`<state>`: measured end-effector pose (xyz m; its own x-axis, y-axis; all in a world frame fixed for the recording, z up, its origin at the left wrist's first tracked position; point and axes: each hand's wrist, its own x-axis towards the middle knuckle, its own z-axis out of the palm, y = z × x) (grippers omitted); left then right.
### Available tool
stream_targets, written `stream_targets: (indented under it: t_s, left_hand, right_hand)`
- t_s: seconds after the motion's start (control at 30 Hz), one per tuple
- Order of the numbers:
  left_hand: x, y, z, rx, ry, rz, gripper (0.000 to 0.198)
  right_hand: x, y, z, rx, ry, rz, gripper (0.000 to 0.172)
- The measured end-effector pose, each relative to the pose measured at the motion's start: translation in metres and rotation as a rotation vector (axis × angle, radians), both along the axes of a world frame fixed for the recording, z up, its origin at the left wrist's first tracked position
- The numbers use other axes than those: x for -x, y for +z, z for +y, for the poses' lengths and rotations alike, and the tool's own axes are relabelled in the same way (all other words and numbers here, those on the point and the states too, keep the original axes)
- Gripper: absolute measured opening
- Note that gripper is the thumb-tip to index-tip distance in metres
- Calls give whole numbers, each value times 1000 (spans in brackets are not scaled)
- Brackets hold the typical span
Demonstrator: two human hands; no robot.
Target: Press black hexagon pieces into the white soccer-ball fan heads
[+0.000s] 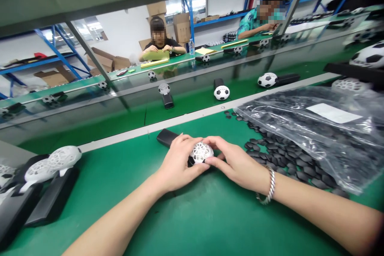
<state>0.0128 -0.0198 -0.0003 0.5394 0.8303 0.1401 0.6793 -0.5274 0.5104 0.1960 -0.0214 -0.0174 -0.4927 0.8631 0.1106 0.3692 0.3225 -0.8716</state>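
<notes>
A white openwork soccer-ball head (203, 152) on a black handle (167, 137) rests on the green tabletop between my hands. My left hand (181, 160) wraps around the ball from the left, with the handle sticking out beyond its fingers. From the right, my right hand (227, 156) presses thumb and fingertips against the ball's edge; whether a small piece is pinched there is hidden. Many black patch pieces (288, 160) lie loose to the right of my right hand, spilling from under a clear plastic bag (318, 124).
Several unfinished ball-headed units (54, 184) are piled at the left. Beyond the pale rail (180, 120), a green conveyor carries ball units, among them a patched ball (222, 93). Two people sit across the line, one handling a yellow-green sheet (156, 55).
</notes>
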Motion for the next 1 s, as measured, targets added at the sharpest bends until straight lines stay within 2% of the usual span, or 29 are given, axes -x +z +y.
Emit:
stream_targets:
  t_s: [0.07, 0.13, 0.2, 0.27, 0.33, 0.43, 0.5, 0.63, 0.8, 0.93, 1.0]
  left_hand:
    - [0, -2, -2, -12, 12, -2, 50]
    - [1, -4, -3, -20, 19, 14, 52]
    - [1, -4, -3, -21, 16, 44, 53]
    - [1, -5, -3, -25, 10, 73, 52]
    - [1, -4, -2, -34, 9, 94, 51]
    - [0, -4, -1, -41, 7, 107, 51]
    - [1, -4, -1, -46, 8, 103, 51]
    - [0, -5, -2, -38, 11, 86, 51]
    - [3, -2, 1, 27, 15, 64, 54]
    - [16, 9, 6, 112, -45, 89, 57]
    - [21, 13, 7, 170, -30, 115, 57]
  right_hand:
    - [-7, 7, 7, -18, 29, -73, 25]
    - [-24, 14, 20, -62, -8, -302, 26]
    - [-50, 18, 36, -71, -192, -690, 38]
    - [-78, 17, 51, 44, -370, -1063, 35]
    - [-101, 11, 63, 132, -483, -1213, 31]
    - [-116, -1, 75, 122, -582, -1252, 39]
    - [-114, -6, 77, 75, -573, -1250, 40]
    - [-91, -6, 66, -52, -409, -1192, 35]
    - [-54, 0, 40, -270, -173, -969, 32]
    - [-47, 2, 32, -327, -136, -857, 25]
    - [-50, 3, 34, -341, -148, -834, 24]
